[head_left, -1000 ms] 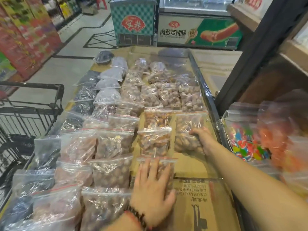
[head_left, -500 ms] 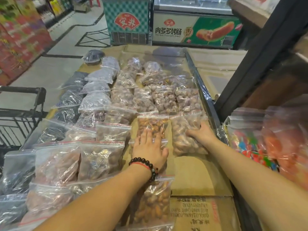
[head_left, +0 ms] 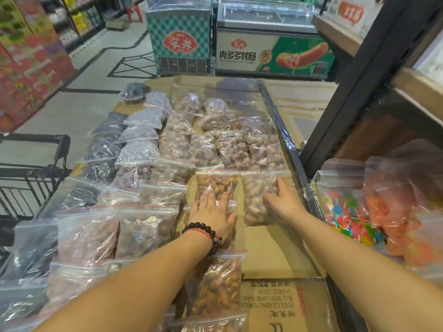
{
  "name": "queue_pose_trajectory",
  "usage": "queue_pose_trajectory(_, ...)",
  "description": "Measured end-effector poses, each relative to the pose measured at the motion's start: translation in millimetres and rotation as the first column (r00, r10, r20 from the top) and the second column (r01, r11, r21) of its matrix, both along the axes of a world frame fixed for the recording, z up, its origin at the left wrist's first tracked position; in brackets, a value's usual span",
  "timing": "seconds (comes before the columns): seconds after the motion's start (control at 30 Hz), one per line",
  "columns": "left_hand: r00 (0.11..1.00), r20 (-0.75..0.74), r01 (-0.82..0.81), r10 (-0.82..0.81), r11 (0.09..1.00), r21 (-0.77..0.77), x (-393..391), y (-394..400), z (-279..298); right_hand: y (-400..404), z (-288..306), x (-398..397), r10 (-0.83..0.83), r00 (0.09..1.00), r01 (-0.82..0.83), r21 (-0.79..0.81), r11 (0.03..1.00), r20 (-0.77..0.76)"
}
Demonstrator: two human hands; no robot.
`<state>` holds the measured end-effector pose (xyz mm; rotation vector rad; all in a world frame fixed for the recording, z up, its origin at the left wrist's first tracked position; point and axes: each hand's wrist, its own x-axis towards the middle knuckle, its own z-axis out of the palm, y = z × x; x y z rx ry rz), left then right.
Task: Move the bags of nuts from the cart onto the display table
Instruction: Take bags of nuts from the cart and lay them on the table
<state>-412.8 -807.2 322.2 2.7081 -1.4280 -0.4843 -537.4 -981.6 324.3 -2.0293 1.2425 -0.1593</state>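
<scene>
Many clear zip bags of nuts and dried goods lie in rows on the cardboard-covered display table [head_left: 271,248]. My left hand [head_left: 213,212], with a bead bracelet at the wrist, lies flat with spread fingers on the near end of a bag of orange-brown nuts [head_left: 215,182]. My right hand [head_left: 280,202] rests on the right side of a bag of pale nuts [head_left: 254,200] beside it, fingers on top. Another bag of brown nuts [head_left: 220,286] lies under my left forearm. Only the black cart [head_left: 31,164] frame shows at the left; its inside is hidden.
A black metal rail [head_left: 285,144] borders the table's right side. Bags of coloured candy [head_left: 347,216] are stacked at the right under a dark shelf post [head_left: 359,92]. Two chest freezers [head_left: 263,44] stand beyond the table. Tiled floor opens at the far left.
My left hand left the bag at the table's front and reached forward onto the orange-brown bag. My right hand stayed on the pale bag, which shifted slightly toward the row behind.
</scene>
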Motion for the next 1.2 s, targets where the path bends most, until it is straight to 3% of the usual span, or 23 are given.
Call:
queue_pose_trajectory(0.07,0.999,-0.035,0.004,-0.006,0.999,-0.036,4.4,8.2,13.6,9.0,15.7,-5.8,0.044,0.995,-0.054,-0.107,0.993,-0.095)
queue_pose_trajectory(0.23,0.995,0.077,0.066,-0.06,0.995,-0.07,-0.5,50.4,80.7,65.0,84.9,-20.9,0.228,0.954,-0.283,-0.343,0.896,-0.193)
queue_pose_trajectory(0.37,0.986,0.164,-0.007,0.028,0.991,-0.132,-11.1,98.3,142.1,127.0,146.4,-21.7,0.376,0.872,-0.489,-0.531,0.692,-0.313)
queue_pose_trajectory(0.47,0.977,0.194,-0.061,0.093,0.985,-0.162,-16.3,147.4,172.1,177.9,174.3,-7.9,0.438,0.833,-0.541,-0.659,0.522,-0.337)
queue_pose_trajectory(0.63,0.947,0.213,-0.214,0.24,0.967,-0.141,-0.4,260.1,204.8,280.2,193.2,30.7,0.598,0.736,-0.627,-0.652,0.427,-0.316)
queue_pose_trajectory(0.83,0.88,0.231,-0.382,0.415,0.907,-0.177,19.8,418.0,213.0,403.3,196.5,57.1,0.704,0.654,-0.677,-0.63,0.381,-0.278)
queue_pose_trajectory(1.03,0.858,0.237,-0.419,0.456,0.887,-0.192,54.5,566.6,199.5,543.1,185.7,99.6,0.73,0.606,-0.723,-0.601,0.34,-0.316)
queue_pose_trajectory(1.2,0.894,0.215,-0.367,0.393,0.918,-0.152,77.2,689.4,157.4,661.1,158.1,126.6,0.715,0.558,-0.792,-0.527,0.308,-0.421)
